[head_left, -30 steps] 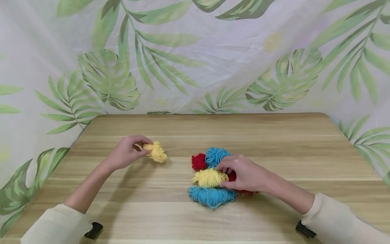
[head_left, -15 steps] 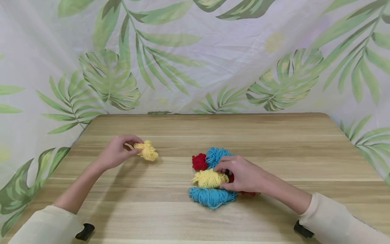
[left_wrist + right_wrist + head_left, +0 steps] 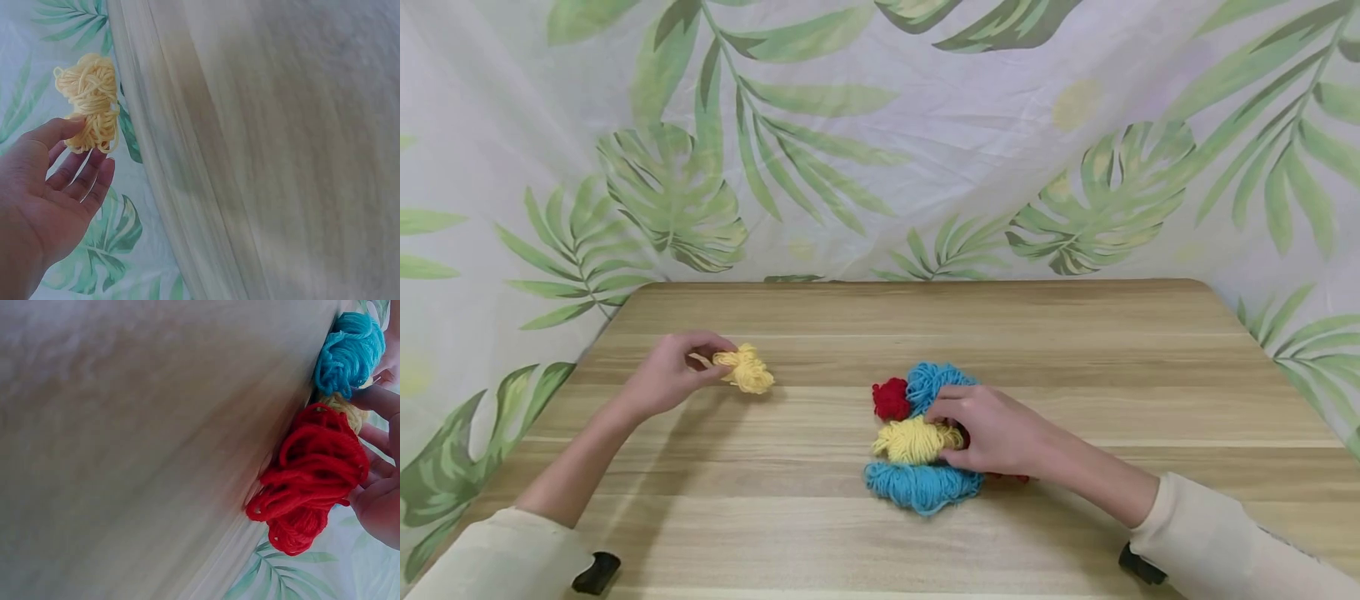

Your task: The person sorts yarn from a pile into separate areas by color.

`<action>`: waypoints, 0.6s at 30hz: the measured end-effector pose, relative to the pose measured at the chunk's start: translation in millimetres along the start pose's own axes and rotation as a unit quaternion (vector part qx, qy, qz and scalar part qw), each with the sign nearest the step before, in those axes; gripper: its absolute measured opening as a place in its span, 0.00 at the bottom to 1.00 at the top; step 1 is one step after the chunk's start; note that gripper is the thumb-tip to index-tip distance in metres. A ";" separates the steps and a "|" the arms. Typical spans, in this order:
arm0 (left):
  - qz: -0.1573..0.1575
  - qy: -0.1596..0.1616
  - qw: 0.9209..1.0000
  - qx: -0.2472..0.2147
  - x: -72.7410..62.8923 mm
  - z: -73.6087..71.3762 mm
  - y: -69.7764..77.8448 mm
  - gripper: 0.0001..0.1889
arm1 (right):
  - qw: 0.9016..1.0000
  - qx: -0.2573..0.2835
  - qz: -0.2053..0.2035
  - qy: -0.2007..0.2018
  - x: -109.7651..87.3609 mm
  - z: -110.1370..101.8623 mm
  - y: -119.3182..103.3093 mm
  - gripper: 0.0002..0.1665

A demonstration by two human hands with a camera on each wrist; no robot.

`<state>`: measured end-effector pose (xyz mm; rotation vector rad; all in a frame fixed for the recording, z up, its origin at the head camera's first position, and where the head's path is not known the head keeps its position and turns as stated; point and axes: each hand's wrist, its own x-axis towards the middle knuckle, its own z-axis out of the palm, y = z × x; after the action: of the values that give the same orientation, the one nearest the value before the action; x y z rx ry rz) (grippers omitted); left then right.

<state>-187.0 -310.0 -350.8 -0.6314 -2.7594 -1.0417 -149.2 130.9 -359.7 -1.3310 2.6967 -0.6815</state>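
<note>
I see L hand pinching a yellow bundle of yarn by one end, well apart from R hand: pale, narrow mid, loopy ends. R thumb & fingers are at one end of 2nd yellow bundle; can't tell if gripping. Far blue bundle just beyond R fingertips, near blue bundle just short, loopy red bundle by R palm.

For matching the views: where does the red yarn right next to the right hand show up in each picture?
Right wrist: the red yarn fills much of the right side, beside the right hand.
Head: right of centre, mostly hidden by that hand.
Left wrist: not in it.
Shared landmark: the wooden tabletop.
</note>
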 end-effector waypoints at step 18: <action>-0.010 -0.001 1.000 -0.002 -3.9 -4.7 -16.5 0.09 | 0.999 0.012 -0.010 0.028 -0.2 1.7 0.4 0.05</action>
<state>-190.7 -325.5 -358.2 -0.6066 -2.7718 -1.0530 -149.0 130.6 -361.5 -1.3565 2.7120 -0.7614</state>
